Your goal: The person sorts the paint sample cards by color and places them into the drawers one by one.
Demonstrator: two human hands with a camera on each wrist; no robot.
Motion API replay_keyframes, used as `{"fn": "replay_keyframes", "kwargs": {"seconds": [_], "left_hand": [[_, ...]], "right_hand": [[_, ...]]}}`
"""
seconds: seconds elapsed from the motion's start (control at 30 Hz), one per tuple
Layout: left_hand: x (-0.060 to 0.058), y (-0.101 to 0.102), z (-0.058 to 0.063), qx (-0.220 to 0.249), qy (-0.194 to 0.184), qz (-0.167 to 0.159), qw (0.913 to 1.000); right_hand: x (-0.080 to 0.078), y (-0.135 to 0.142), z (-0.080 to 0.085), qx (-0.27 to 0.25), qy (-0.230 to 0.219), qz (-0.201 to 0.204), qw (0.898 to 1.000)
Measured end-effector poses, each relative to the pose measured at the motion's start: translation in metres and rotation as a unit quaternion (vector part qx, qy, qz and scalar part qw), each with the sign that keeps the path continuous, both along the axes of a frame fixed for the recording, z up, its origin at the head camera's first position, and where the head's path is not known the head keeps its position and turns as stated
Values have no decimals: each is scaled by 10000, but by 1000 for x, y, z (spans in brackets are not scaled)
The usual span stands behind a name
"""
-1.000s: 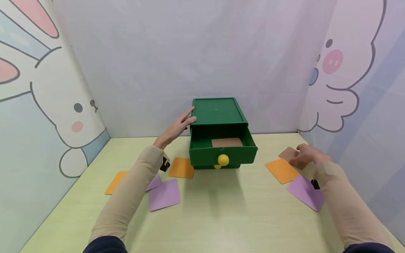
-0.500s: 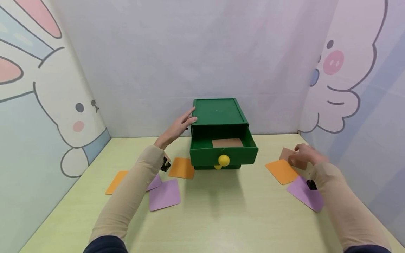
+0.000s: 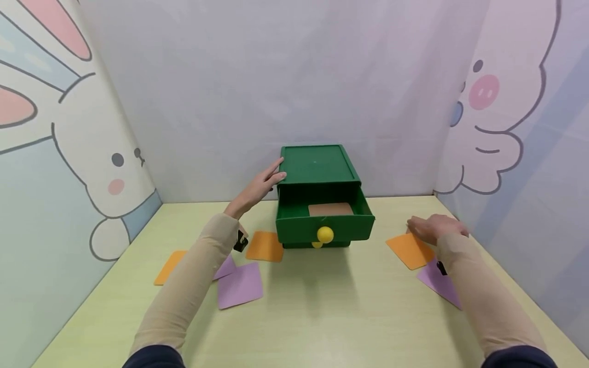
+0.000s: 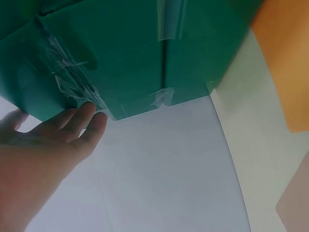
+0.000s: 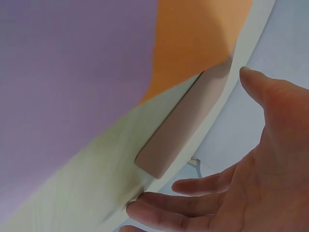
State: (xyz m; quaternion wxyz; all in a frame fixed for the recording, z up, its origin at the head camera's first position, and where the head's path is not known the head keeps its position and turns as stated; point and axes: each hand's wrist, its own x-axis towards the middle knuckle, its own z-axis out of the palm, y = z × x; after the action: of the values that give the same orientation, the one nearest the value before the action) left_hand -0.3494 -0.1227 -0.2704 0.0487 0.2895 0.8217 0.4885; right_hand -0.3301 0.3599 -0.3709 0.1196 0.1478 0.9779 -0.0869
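Observation:
A green drawer box (image 3: 317, 164) stands against the back wall, its upper drawer (image 3: 296, 229) pulled out. Inside that drawer lies a brown card (image 3: 330, 209). My left hand (image 3: 255, 191) rests with extended fingers on the box's left side; in the left wrist view its fingertips (image 4: 99, 118) touch the taped green wall. At the right, my right hand (image 3: 437, 228) hovers low over another brown card (image 5: 183, 121), which it hides in the head view. Its thumb and fingers are spread apart, with nothing between them. An orange card (image 3: 410, 250) and a purple card (image 3: 439, 283) lie beside it.
Left of the box lie an orange card (image 3: 264, 246), a large purple card (image 3: 240, 286), and another orange card (image 3: 170, 267) partly under the left sleeve. Yellow round knobs (image 3: 325, 234) stick out in front. Printed cloth walls close in the table on both sides and behind.
My right hand has shifted slightly left and flattened over the brown card, which showed around its fingers before and shifted slightly under them. The left hand and the drawer have stayed put.

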Motion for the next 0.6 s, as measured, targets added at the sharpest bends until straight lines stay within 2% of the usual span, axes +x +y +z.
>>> {"fn": "replay_keyframes", "kwargs": {"seconds": [0.17, 0.33, 0.47, 0.6], "left_hand": [[0, 1, -1, 44, 21, 5, 10000], [0, 2, 0, 89, 83, -3, 9999], [1, 3, 1, 56, 114, 7, 9999], [-3, 4, -2, 29, 109, 26, 9999]], "right_hand": [[-6, 0, -2, 34, -7, 96, 9999], [-10, 5, -2, -63, -46, 378, 9993], [-9, 8, 1, -219, -65, 555, 9982], [-7, 7, 3, -362, -39, 666, 9971]]}}
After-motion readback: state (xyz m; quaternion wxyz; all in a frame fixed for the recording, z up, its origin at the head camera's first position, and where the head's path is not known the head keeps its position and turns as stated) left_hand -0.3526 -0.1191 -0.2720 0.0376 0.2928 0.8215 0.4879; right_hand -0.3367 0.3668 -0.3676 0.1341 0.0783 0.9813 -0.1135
